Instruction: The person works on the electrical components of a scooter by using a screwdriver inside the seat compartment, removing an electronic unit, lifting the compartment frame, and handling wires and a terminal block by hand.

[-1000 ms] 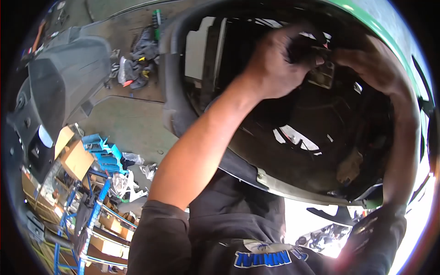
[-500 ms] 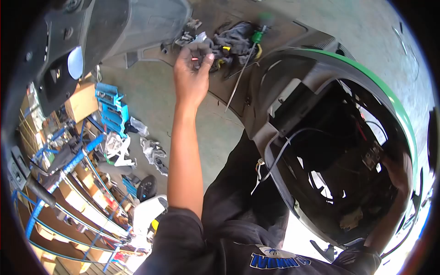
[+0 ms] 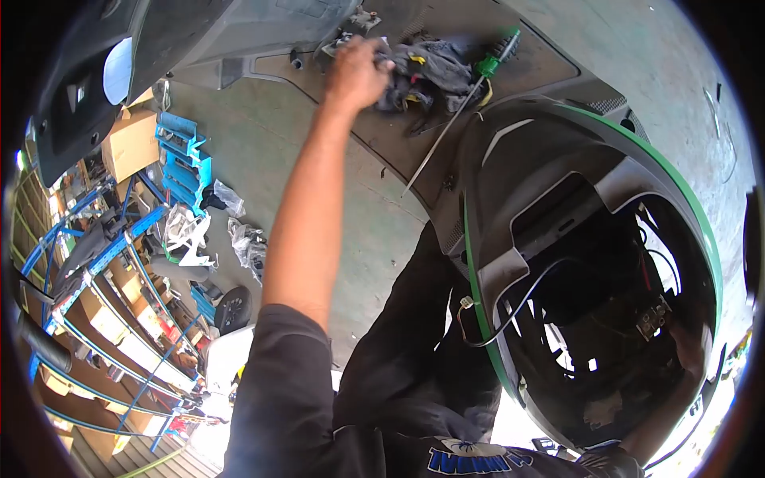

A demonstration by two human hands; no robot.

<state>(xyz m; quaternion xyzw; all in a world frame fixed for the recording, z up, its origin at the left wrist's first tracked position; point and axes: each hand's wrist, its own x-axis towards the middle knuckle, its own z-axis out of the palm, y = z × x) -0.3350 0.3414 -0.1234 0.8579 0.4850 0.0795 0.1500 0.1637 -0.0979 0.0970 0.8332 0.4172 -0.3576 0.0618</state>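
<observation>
In the head view we saw a greenish-grey floor point(image 3: 263, 143) under most of the work, scuffed and marked with a few lines. On it lay a dark brown panel point(image 3: 542, 72), and on that a rumpled dark cloth bundle point(image 3: 438, 68) with yellow patches. A screwdriver point(image 3: 489, 65) rested just beside the bundle, its green handle up toward the far side and its shaft slanting down past the panel's edge.

The left hand point(image 3: 357, 76) was over the near end of the bundle, fingers curled; we could not tell whether they gripped anything. The black shell point(image 3: 550, 151), edged in green, stood at the right before the wearer's knees, its open hollow facing us. The right hand point(image 3: 689, 342) was inside it, in shadow, right beside a small metal part point(image 3: 652, 319); we could not tell whether its fingers were closed on that. A cable point(image 3: 530, 293) looped out over the shell's rim.

To the left we saw a blue-framed rack point(image 3: 111, 255) of goods, a cardboard box point(image 3: 130, 145), a blue plastic piece point(image 3: 182, 163) and clear plastic wrapping point(image 3: 247, 243). A large grey moulding point(image 3: 183, 40) filled the upper left corner.
</observation>
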